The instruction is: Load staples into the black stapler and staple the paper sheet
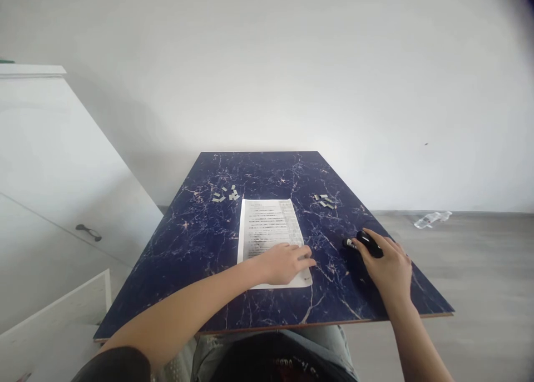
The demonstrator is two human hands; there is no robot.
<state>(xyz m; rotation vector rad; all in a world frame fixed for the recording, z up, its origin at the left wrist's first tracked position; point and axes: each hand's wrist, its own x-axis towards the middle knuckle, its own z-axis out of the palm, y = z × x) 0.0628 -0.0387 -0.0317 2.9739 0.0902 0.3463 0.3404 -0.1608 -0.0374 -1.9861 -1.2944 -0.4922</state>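
My L hand lies palm down on the low right part of the thin white sheet of paper w/ black print, fingers a bit bent & tips just past its right edge. It grips nothing, just sits on top. The sheet is flat, near the middle of the dark blue bench w/ white, stone-like lines. I think a soft, flat press is best, b/c a hard push cld slide or crease it. I'd spread my fingers a bit too.

My R hand is curled narrow on a shiny, round-ish black thing, right of the sheet & apart from it. Can't tell what it is, or if it's up off the bench. A small black & white bit shows by my thumb; can't tell if it's part of the same thing. A light grip shld do, w/ a loose wrist.

Small pale flat bits lie in 2 bunches: a left bunch just beside the sheet's top left corner, & a right bunch out past its top right. I'd go slow, b/c a quick sweep cld mix them up.
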